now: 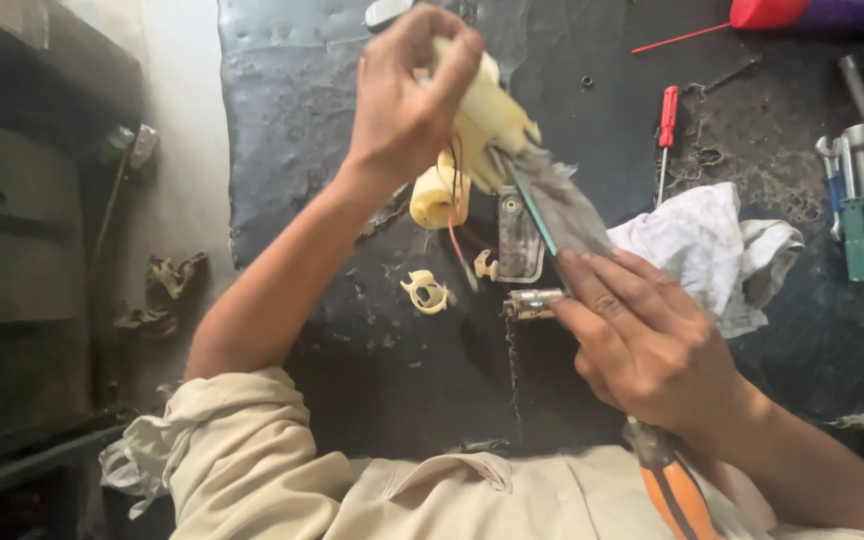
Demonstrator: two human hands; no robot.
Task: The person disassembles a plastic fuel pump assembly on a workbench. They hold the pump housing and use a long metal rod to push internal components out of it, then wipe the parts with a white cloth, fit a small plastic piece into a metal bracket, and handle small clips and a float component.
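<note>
My left hand [407, 95] is raised over the dark workbench [312, 140] and grips a cream plastic pump assembly [487, 115] with red and black wires hanging from it. My right hand [647, 345] holds a screwdriver with an orange and black handle [674, 490] and a teal shaft [532, 215]. The shaft is wrapped in a dirty grey rag [572, 215], and its tip meets the underside of the assembly. Below lie a small metal plate [518, 240], a cream clip [427, 293] and a small metal cylinder [532, 302].
A white cloth [712, 245] lies right of my hands. A red-handled screwdriver [666, 125] rests farther back. Wrenches and green-handled tools [857, 215] sit at the right edge, and a red and purple spray can [812, 12] lies at the top right. The bench's left edge drops to a grey floor.
</note>
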